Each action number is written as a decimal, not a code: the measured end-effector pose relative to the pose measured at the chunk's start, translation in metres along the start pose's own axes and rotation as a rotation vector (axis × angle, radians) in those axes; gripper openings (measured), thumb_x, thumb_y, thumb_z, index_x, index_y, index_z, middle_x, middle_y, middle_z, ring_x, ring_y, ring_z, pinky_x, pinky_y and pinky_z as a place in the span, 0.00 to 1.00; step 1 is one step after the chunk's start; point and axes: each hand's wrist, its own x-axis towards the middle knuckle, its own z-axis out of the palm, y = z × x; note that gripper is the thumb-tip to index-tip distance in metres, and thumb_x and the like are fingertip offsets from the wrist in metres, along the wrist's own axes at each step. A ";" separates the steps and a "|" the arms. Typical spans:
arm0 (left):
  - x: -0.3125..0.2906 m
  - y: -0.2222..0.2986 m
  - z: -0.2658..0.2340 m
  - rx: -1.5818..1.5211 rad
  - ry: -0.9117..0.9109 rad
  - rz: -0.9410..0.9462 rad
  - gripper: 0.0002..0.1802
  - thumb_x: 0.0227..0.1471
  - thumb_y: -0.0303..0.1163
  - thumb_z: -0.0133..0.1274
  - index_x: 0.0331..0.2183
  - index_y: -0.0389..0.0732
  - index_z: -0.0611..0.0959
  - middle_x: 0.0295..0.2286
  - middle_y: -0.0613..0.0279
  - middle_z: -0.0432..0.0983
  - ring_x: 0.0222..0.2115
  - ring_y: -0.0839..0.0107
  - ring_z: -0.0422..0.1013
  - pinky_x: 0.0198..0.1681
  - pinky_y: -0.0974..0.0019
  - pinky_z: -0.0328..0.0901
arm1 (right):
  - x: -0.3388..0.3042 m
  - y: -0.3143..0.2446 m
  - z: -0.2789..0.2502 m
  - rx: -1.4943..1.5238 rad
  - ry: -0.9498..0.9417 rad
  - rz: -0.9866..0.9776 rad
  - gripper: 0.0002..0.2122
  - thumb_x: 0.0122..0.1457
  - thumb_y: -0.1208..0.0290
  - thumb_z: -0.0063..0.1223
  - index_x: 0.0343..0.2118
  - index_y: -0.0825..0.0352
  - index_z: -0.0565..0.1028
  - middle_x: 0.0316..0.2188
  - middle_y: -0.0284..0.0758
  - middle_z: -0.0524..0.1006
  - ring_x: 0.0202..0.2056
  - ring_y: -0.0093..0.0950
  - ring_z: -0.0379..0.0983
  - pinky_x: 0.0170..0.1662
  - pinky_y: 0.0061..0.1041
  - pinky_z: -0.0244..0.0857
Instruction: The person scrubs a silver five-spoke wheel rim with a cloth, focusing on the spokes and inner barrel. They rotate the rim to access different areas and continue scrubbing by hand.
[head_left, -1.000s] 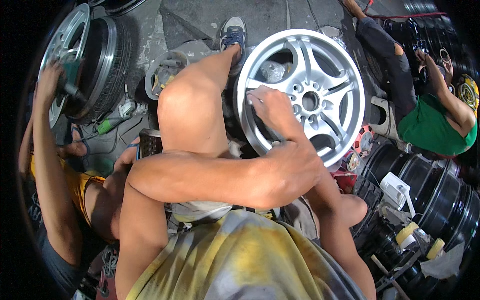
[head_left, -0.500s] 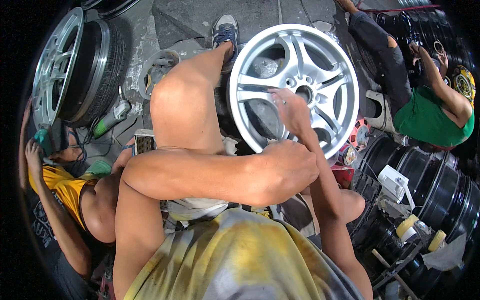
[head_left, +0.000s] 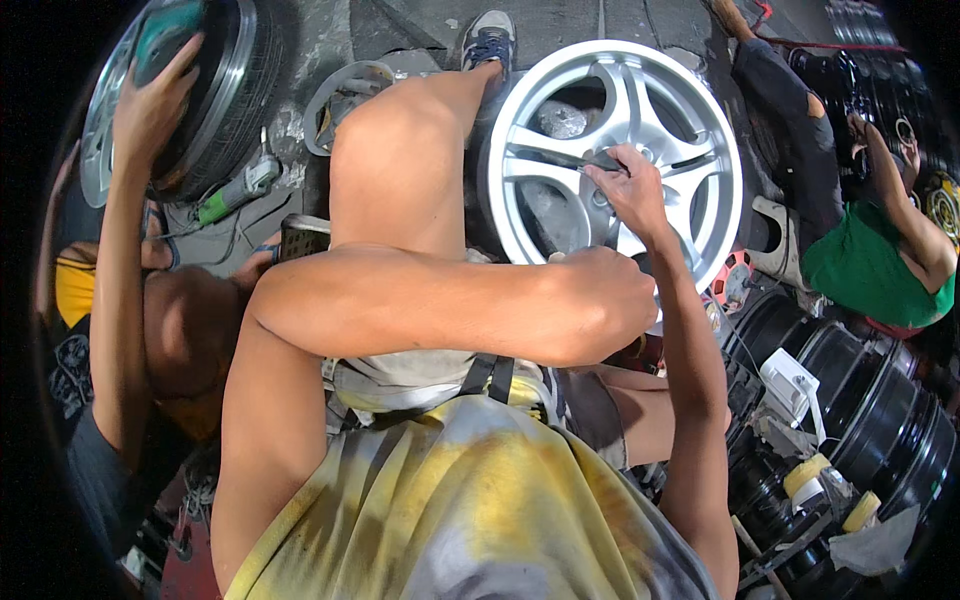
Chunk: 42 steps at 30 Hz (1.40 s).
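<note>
A silver alloy wheel (head_left: 512, 100) with paired spokes lies face up in front of me, beyond my knees. My right hand (head_left: 632, 190) is over its left-hand spoke near the hub. Pinched in its fingertips is a small dark grey piece (head_left: 603, 160) that looks like sandpaper, touching the spoke. My left arm crosses in front of me. At the wheel's near rim, my left hand (head_left: 605, 300) is closed with its back toward me. It seems to grip that rim, though most of its fingers are hidden.
To the left, a person's hand (head_left: 150, 115) holds a teal object (head_left: 168, 40) by a tyre-mounted wheel (head_left: 235, 110). A green angle grinder (head_left: 235, 190) and a tub (head_left: 318, 115) lie nearby. At right are a person in green (head_left: 880, 260), black wheels (head_left: 870, 370) and a white box (head_left: 790, 382).
My right hand has slid along the spoke toward the hub. My left hand stays at the near rim. The left co-worker's hand has risen with the teal object. The whole view has shifted slightly.
</note>
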 end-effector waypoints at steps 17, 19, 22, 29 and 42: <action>-0.012 -0.003 0.003 0.132 0.158 0.042 0.09 0.42 0.28 0.64 0.24 0.31 0.85 0.22 0.44 0.80 0.27 0.51 0.81 0.31 0.55 0.75 | 0.049 -0.026 0.013 -0.667 -0.176 -0.466 0.14 0.46 0.70 0.70 0.27 0.65 0.72 0.33 0.39 0.71 0.35 0.44 0.75 0.36 0.43 0.69; -0.012 -0.004 0.004 0.110 0.152 0.061 0.08 0.41 0.26 0.63 0.24 0.31 0.85 0.22 0.43 0.80 0.27 0.50 0.81 0.32 0.55 0.75 | 0.045 -0.010 0.000 -0.632 -0.183 -0.476 0.14 0.46 0.69 0.71 0.26 0.65 0.71 0.32 0.39 0.70 0.34 0.44 0.75 0.36 0.43 0.68; -0.008 -0.001 0.003 0.057 0.064 0.059 0.06 0.43 0.25 0.61 0.24 0.30 0.85 0.23 0.42 0.80 0.28 0.49 0.81 0.33 0.54 0.75 | 0.045 -0.014 0.005 -0.560 -0.144 -0.579 0.15 0.46 0.69 0.70 0.26 0.66 0.71 0.33 0.39 0.71 0.34 0.44 0.75 0.35 0.43 0.68; -0.002 -0.019 -0.001 0.109 -0.093 -0.190 0.09 0.48 0.20 0.53 0.33 0.33 0.85 0.33 0.41 0.81 0.40 0.46 0.79 0.44 0.51 0.73 | 0.044 -0.036 0.020 -0.571 -0.087 -0.597 0.12 0.49 0.72 0.69 0.27 0.67 0.72 0.37 0.41 0.71 0.39 0.43 0.75 0.41 0.41 0.69; 0.024 -0.195 0.011 0.306 0.309 -0.500 0.14 0.58 0.22 0.44 0.45 0.31 0.78 0.40 0.33 0.77 0.45 0.38 0.75 0.50 0.45 0.71 | -0.173 0.136 -0.140 -0.402 0.390 0.175 0.13 0.59 0.69 0.61 0.44 0.72 0.78 0.32 0.48 0.81 0.31 0.42 0.80 0.35 0.35 0.71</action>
